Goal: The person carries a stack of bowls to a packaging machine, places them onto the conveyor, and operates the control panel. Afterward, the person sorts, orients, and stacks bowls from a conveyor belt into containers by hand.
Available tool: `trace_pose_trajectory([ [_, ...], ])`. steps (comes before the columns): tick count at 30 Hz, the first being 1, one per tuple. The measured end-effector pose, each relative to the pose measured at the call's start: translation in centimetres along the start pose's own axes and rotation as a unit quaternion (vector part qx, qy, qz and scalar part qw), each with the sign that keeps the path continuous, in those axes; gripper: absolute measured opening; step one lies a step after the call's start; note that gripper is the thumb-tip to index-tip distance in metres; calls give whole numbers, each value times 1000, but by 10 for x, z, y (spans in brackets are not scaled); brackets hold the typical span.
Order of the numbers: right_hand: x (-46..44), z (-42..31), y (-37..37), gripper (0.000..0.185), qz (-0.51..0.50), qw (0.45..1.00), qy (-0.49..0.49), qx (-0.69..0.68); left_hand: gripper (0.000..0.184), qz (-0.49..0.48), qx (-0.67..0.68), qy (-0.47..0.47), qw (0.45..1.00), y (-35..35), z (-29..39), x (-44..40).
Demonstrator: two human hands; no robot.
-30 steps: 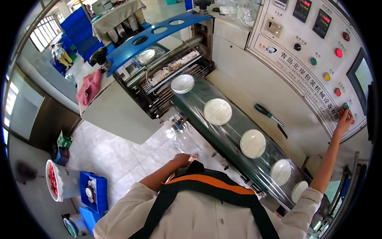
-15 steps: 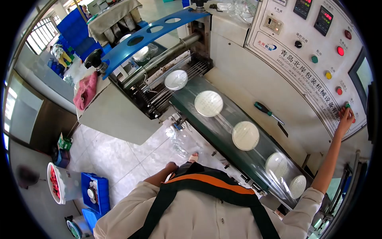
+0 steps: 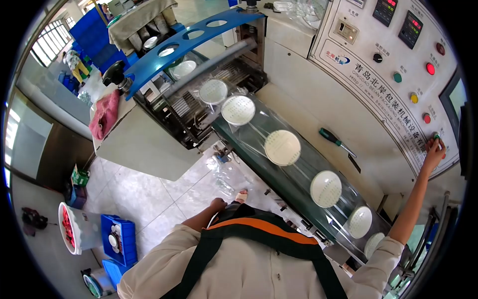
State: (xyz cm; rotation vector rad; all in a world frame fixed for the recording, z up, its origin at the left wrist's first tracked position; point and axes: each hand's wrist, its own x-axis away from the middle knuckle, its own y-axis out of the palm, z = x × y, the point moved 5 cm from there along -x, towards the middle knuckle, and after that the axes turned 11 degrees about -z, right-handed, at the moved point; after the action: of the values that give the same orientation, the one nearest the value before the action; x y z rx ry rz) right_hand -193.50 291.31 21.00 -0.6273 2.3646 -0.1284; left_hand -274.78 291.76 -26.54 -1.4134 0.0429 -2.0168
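Observation:
My right hand (image 3: 434, 149) is at the lower right of the control panel (image 3: 368, 65), its fingertips on a green button (image 3: 436, 135). The fingers look pinched around the button. Near my waist is my left hand (image 3: 218, 204), small and partly turned away, so its fingers do not show clearly. Several white bowls under clear film lie in a row along the green conveyor (image 3: 298, 185), among them one bowl (image 3: 283, 148) near the middle. Another bowl (image 3: 213, 92) sits at the machine's rollers, behind the conveyor's upper end.
A blue bar with round holes (image 3: 191, 36) spans the machine. The screwdriver (image 3: 336, 141) lies right of the conveyor. A pink cloth (image 3: 104, 115) rests at left. On the floor stand a white bucket (image 3: 89, 229) and a blue crate (image 3: 130, 239). Far left, a person (image 3: 74, 64) bends.
The wrapped bowls have moved down the conveyor, and another has come out from the rollers. The roller bar has shifted. My right hand stays at the button; my left hand has moved slightly.

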Motion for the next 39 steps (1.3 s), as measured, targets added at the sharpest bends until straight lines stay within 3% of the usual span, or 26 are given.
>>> trace_pose_trajectory([
  [4, 2, -4, 1, 30, 2, 1000, -7, 4, 37, -30, -88, 67, 993, 0, 5, 2],
  [6, 4, -6, 3, 30, -1, 1000, -5, 9, 37, 1, 17, -19, 1000, -1, -5, -1],
  [14, 12, -10, 7, 31, 2, 996, 2, -86, 37, 4, 27, -17, 999, -1, -6, -3],
  [39, 16, -15, 9, 31, 0, 997, -16, -74, 37, -2, 29, -20, 999, -2, 1, 1],
])
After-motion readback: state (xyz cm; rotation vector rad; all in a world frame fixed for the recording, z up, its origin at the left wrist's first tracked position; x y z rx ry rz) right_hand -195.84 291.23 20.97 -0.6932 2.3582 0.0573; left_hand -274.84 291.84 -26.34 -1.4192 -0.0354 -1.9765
